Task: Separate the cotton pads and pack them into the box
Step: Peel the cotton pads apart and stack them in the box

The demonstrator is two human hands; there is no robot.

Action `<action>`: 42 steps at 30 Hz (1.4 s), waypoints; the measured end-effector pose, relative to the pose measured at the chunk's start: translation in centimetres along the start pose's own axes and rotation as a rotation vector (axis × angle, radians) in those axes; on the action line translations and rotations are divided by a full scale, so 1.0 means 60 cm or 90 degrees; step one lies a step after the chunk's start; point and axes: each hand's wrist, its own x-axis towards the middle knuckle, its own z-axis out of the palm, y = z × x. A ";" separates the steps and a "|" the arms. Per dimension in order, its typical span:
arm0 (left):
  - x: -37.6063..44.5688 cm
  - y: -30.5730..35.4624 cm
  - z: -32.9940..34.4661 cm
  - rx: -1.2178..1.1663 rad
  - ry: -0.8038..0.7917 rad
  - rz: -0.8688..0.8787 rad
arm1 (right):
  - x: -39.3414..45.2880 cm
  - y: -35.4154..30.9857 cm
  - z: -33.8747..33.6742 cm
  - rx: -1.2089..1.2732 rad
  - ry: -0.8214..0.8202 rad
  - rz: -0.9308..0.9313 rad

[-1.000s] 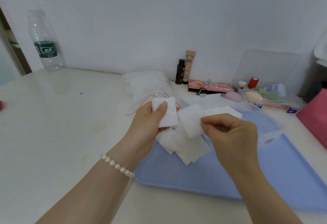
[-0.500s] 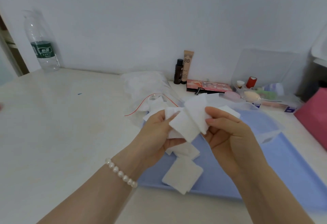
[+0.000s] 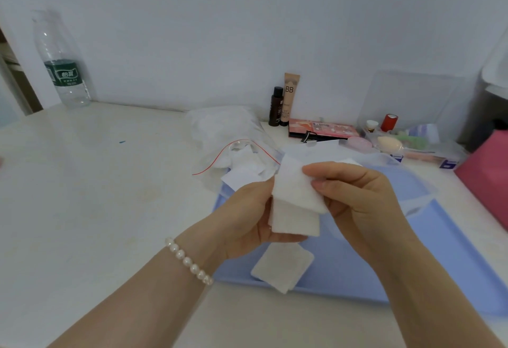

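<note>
Mid-separation. My left hand [image 3: 247, 221] grips a small stack of square cotton pads [image 3: 295, 219] from below, thumb side on the stack's left edge. My right hand [image 3: 354, 196] pinches the top pad [image 3: 295, 185] at its right corner, thumb and forefinger closed on it; the top pad sits skewed off the ones beneath. Both hands are above the left part of the blue tray [image 3: 439, 251].

Other pads:
- loose pad [image 3: 281, 268] lying flat on the tray near its front-left corner, just below my left hand
- more in the open zip bag [image 3: 233, 149] with the red seal line, on the worktop [image 3: 96, 196] at the tray's back-left corner

Target is the clear plastic box [image 3: 384, 163] on the tray's back part, behind my right hand, lid open. Looks like some white pads are inside already, but my hand hides most of it, so can't tell the count.

Judgement: peel step, packing barely started. Next move needs a clean peel of the top pad without dragging the second layer, then carry right and back into the box, laid flat. Risk: pads cling and come off in pairs.
</note>
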 end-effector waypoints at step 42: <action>0.003 -0.012 -0.002 0.013 -0.066 0.073 | -0.003 0.003 0.001 -0.265 0.205 -0.143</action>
